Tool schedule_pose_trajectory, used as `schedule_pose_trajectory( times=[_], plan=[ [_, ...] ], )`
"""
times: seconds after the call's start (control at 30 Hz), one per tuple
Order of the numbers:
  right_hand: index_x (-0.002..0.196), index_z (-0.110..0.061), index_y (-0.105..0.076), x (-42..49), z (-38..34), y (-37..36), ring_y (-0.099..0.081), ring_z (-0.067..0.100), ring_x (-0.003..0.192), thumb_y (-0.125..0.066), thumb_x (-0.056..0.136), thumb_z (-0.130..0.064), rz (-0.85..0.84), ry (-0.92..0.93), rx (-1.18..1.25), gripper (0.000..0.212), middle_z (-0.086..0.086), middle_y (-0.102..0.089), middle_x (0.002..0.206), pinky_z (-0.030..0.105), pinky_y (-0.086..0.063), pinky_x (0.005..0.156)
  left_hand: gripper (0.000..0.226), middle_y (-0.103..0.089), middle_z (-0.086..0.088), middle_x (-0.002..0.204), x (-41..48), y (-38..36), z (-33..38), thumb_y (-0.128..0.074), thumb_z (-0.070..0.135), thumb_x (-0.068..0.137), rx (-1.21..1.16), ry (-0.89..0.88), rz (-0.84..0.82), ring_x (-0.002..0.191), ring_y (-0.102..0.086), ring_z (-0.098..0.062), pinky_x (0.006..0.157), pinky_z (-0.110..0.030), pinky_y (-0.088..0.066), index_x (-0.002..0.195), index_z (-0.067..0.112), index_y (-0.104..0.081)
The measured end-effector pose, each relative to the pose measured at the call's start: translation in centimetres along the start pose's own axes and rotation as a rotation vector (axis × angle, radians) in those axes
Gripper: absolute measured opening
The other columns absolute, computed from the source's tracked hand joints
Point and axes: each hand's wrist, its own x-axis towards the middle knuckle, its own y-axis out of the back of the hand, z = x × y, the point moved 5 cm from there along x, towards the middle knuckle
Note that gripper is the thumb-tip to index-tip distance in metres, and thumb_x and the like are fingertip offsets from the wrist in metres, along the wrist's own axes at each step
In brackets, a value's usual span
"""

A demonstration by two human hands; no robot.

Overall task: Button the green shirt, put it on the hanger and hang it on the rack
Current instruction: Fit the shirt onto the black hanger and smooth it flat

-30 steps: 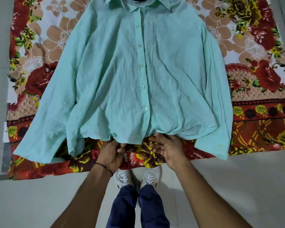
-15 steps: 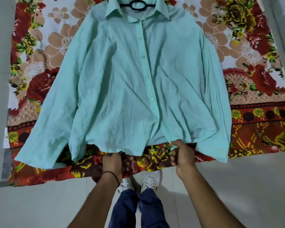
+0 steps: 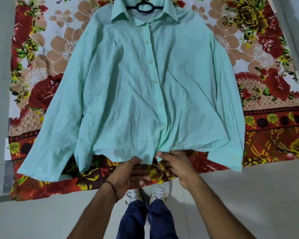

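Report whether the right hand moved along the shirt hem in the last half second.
Yes. The right hand slid left along the hem of the green shirt, away from its cuff, toward the button strip.

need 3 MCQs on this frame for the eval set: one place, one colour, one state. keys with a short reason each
1. Where is the hanger?
A) inside the collar of the green shirt
B) on the bare floor by the shoes
C) lying across a sleeve

2. What colour is the hanger?
A) white
B) dark, near black
C) yellow

3. What are the left hand and the right hand doing?
A) hanging idle
B) gripping the shirt's bottom hem
C) pressing the collar flat

Key:
1 A: its loop shows between the two collar points.
2 B: it reads dark against the pale fabric.
3 B: both thumbs lie on the hem with the fingers curled below it.
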Motion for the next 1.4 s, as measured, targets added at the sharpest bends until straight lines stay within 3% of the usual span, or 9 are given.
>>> schedule_pose_trajectory(
  times=[0.1, 0.23, 0.53, 0.67, 0.77, 0.87, 1.07, 1.23, 1.4],
  plan=[
    [0.075, -0.008, -0.068, -0.2, 0.3, -0.1, -0.048, 0.017, 0.046, -0.070, 0.088, -0.016, 0.088, -0.006, 0.030, 0.015, 0.009, -0.060, 0.061, 0.026, -0.036, 0.042, 0.046, -0.075, -0.022, 0.098, -0.5, -0.5, 0.9, -0.061, 0.041, 0.092, 0.107, 0.087, -0.106, 0.059, -0.068, -0.021, 0.046, -0.023, -0.047, 0.101, -0.003, -0.066],
    [0.078, -0.010, -0.063, -0.8, 0.7, 0.3, -0.046, 0.018, 0.047, -0.066, 0.086, -0.015, 0.163, 0.026, 0.158, 0.011, 0.006, -0.055, 0.061, 0.023, -0.034, 0.042, 0.047, -0.072, -0.022, 0.095, 0.2, -1.5, 1.8, -0.067, 0.039, 0.090, -0.109, 0.033, -0.060, 0.068, -0.067, -0.022, 0.045, -0.024, -0.051, 0.107, -0.004, -0.062],
    [0.092, -0.007, -0.064, -1.5, 2.0, 1.0, -0.051, 0.018, 0.056, -0.063, 0.088, -0.001, 0.157, 0.113, 0.278, 0.008, 0.009, -0.060, 0.067, 0.029, -0.035, 0.048, 0.010, -0.053, 0.000, 0.067, 2.4, -4.4, 0.8, -0.056, 0.016, 0.097, -0.561, -0.124, -0.077, 0.042, -0.041, -0.006, 0.037, -0.017, -0.031, 0.087, 0.015, -0.052],
    [0.101, -0.006, -0.065, -2.0, 1.3, 0.8, -0.053, 0.019, 0.057, -0.068, 0.087, -0.007, -0.022, 0.114, 0.301, 0.014, 0.009, -0.061, 0.069, 0.029, -0.035, 0.047, 0.031, -0.039, 0.000, 0.056, 1.0, -4.4, 0.2, -0.065, 0.034, 0.092, -0.309, -0.253, -0.180, 0.047, -0.032, -0.013, 0.045, -0.024, -0.028, 0.070, 0.019, -0.050],
    [0.099, -0.002, -0.068, -1.9, 2.0, 0.8, -0.050, 0.019, 0.051, -0.064, 0.091, -0.007, -0.027, -0.018, 0.162, 0.010, 0.011, -0.060, 0.063, 0.026, -0.033, 0.041, 0.051, -0.039, -0.006, 0.047, 0.9, -3.7, -1.5, -0.069, 0.054, 0.083, -0.030, -0.200, -0.004, 0.045, -0.036, -0.020, 0.049, -0.024, -0.037, 0.061, 0.009, -0.057],
    [0.096, 0.000, -0.067, -1.5, 3.0, 0.9, -0.046, 0.017, 0.042, -0.064, 0.094, -0.013, 0.036, -0.147, 0.000, 0.014, 0.009, -0.059, 0.055, 0.023, -0.029, 0.038, 0.048, -0.041, -0.004, 0.042, 0.4, -3.4, -2.6, -0.062, 0.042, 0.093, 0.084, -0.148, 0.197, 0.031, -0.031, -0.014, 0.036, -0.017, -0.025, 0.068, 0.000, -0.063],
    [0.089, -0.004, -0.068, -1.6, 2.0, 1.7, -0.042, 0.014, 0.037, -0.074, 0.088, -0.024, -0.002, -0.147, -0.193, 0.022, 0.007, -0.059, 0.052, 0.019, -0.023, 0.035, 0.036, -0.050, -0.006, 0.045, -0.9, -4.4, -2.7, -0.057, 0.022, 0.097, 0.171, -0.139, 0.222, 0.030, -0.034, -0.011, 0.031, -0.019, -0.025, 0.080, -0.007, -0.066],
    [0.082, -0.004, -0.066, -2.4, -1.4, 3.3, -0.041, 0.011, 0.037, -0.077, 0.084, -0.035, -0.010, -0.119, -0.277, 0.032, 0.005, -0.059, 0.053, 0.019, -0.021, 0.037, 0.044, -0.063, -0.009, 0.046, -1.9, -3.9, 0.1, -0.058, 0.034, 0.082, 0.399, -0.276, 0.388, 0.043, -0.057, -0.026, 0.053, -0.034, -0.054, 0.057, -0.001, -0.069],
    [0.080, 0.006, -0.072, -2.8, -5.7, 4.1, -0.046, 0.013, 0.036, -0.068, 0.080, -0.064, -0.030, -0.136, -0.524, 0.070, 0.007, -0.064, 0.052, 0.017, -0.029, 0.037, 0.034, -0.066, -0.009, 0.050, -3.6, -4.6, 4.0, -0.056, 0.022, 0.090, 0.344, -0.410, 0.408, 0.042, -0.053, -0.020, 0.050, -0.026, -0.043, 0.068, 0.001, -0.071]
  ],
)
